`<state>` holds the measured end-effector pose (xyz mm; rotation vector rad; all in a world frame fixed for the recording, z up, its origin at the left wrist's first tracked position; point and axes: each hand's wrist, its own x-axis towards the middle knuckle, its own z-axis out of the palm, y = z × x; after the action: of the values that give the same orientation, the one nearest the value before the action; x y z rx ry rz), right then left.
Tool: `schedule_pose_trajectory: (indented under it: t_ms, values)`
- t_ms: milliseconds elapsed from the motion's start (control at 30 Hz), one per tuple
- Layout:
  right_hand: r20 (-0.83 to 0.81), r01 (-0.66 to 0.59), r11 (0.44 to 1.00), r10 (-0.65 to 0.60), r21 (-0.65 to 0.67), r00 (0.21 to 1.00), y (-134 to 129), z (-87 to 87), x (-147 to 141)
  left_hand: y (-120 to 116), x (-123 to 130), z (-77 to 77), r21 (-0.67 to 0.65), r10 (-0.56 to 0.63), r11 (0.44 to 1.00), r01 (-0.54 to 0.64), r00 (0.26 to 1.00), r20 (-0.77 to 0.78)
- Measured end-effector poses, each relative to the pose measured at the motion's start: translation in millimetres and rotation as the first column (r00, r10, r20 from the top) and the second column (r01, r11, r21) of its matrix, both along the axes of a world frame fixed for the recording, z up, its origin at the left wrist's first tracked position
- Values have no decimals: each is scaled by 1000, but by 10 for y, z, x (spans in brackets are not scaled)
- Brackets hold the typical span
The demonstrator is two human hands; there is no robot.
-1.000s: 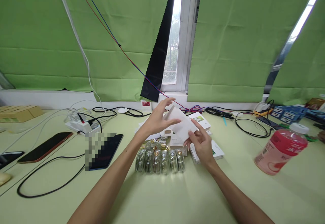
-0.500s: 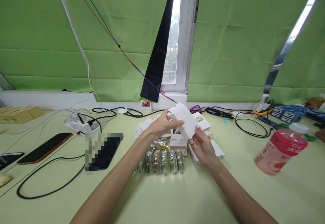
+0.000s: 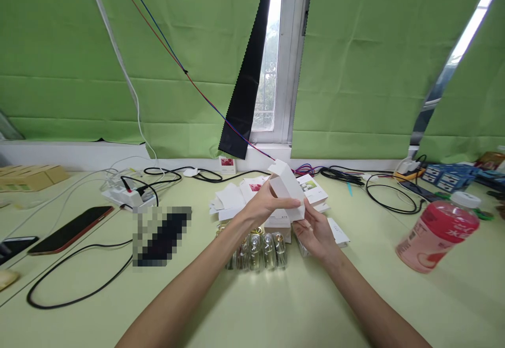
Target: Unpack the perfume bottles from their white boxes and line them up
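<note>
A small white cardboard box [image 3: 287, 186] is held up above the table, tilted, with flaps at its top end. My left hand [image 3: 272, 201] is closed round its side, the thumb lying across its lower face. My right hand [image 3: 313, 229] grips the lower end between thumb and fingers. Beneath my hands stands a row of small plastic-wrapped glass bottles [image 3: 255, 251], partly covered by my left forearm. Behind them lie several white printed boxes [image 3: 313, 187] and flattened white cartons [image 3: 229, 201]. Another white box [image 3: 338, 233] rests beside my right wrist.
A pink drink bottle [image 3: 437, 232] with a white cap stands at the right. Phones [image 3: 71, 229] and a white power strip [image 3: 128, 193] with cables are on the left. Black cables [image 3: 341, 174] run along the wall. Blue boxes [image 3: 447, 177] sit at the far right.
My left hand has moved right and slightly down along the box. The box has turned to a steeper tilt, and more of the cartons behind shows.
</note>
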<state>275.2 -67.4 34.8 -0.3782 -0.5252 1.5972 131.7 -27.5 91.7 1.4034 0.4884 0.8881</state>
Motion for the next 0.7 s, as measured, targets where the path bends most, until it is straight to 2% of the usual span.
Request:
schedule_pose_trajectory:
  t_ms: [167,467,700]
  values:
    - [83,2,1000,0,-17,997,-10,-6,5,-46,20,-20,39,-30,999,30,1000,-10]
    - [-53,-100,994,98,-42,994,-5,-61,12,-113,29,5,86,-31,996,38,997,-77]
    - [7,-51,997,52,-61,999,1,-62,2,-120,30,-2,136,-21,990,35,994,-108]
